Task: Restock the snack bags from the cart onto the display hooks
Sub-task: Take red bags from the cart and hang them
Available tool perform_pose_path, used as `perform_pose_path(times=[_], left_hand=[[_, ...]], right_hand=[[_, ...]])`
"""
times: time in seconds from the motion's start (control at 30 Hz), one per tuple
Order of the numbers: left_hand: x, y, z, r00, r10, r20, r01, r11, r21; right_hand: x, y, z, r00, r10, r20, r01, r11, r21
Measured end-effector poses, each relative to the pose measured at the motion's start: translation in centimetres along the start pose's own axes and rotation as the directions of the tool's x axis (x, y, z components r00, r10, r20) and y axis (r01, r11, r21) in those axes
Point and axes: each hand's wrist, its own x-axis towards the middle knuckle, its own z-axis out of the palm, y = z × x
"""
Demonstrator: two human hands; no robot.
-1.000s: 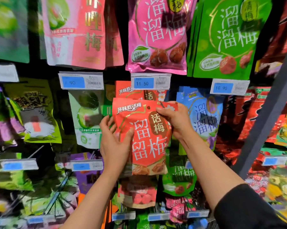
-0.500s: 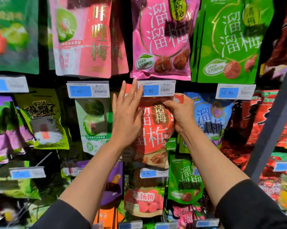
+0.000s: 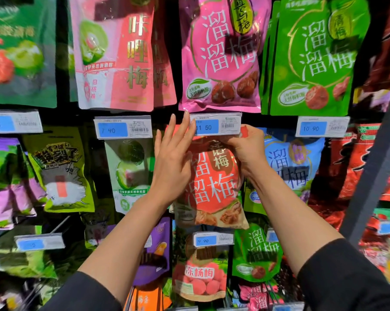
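Glossy red pouch [image 3: 214,176] raised to price tag [image 3: 215,126] — right hand [image 3: 249,151] pinching, left hand [image 3: 173,162] flat

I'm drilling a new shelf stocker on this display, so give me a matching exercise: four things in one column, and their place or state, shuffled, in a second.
Things
1. red snack bag
2. left hand
3. pink bag
4. 7.90 price tag

Place or state
A. hangs directly above the 11.50 price tag
B. fingers straight, flat against a bag's left side
C. pinched at its top by the right hand
D. left of the 11.50 price tag

Pairs: 1-C, 2-B, 3-A, 4-D
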Motion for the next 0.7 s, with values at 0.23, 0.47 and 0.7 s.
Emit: perform_pose_path(times=[0.23,0.47,0.7], left_hand=[[-0.1,-0.4,-0.1,0.999,0.031,0.011,-0.031,0.999,0.019],[-1.0,-0.7,0.9,0.998,0.06,0.038,-0.062,0.996,0.067],[-1.7,-0.3,1.9,0.997,0.043,0.064,-0.046,0.998,0.032]], right_hand=[[1.4,3.3,-0.1,0.988,0.027,-0.151,-0.068,0.961,-0.268],[-0.4,9.1,-0.5,0.981,0.1,-0.164,-0.143,0.95,-0.277],[1.1,8.1,0.9,0.968,0.041,-0.247,-0.172,0.825,-0.539]])
